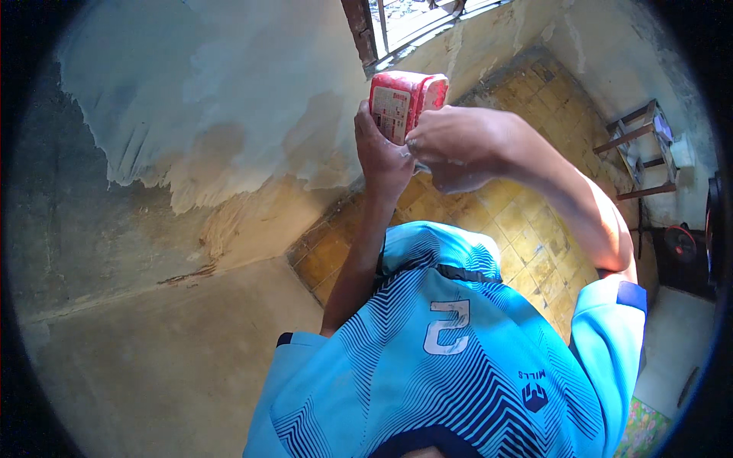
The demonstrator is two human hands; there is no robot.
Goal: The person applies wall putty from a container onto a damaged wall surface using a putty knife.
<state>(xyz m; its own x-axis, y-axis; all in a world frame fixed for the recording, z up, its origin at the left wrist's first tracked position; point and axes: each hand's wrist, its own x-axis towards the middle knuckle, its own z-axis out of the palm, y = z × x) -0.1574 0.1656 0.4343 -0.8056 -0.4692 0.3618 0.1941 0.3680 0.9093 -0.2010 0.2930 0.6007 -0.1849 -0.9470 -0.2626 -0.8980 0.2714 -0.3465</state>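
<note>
Red plastic tub (412,98) sits tilted up ahead of the person, and on my feed its white label (390,114) shows red lettering above rows of small print. Left hand (379,149) grips its left side, fingers around it. Right hand (462,149) is curled at the lower right corner; I can't tell what, if anything, its fingers hold. Nearer me, the blue jersey (389,347) carries a large white numeral and a small dark emblem with lettering. Beyond lie yellow floor tiles (527,229), a patchily coated wall (206,84) and a wooden stepladder (647,153).
</note>
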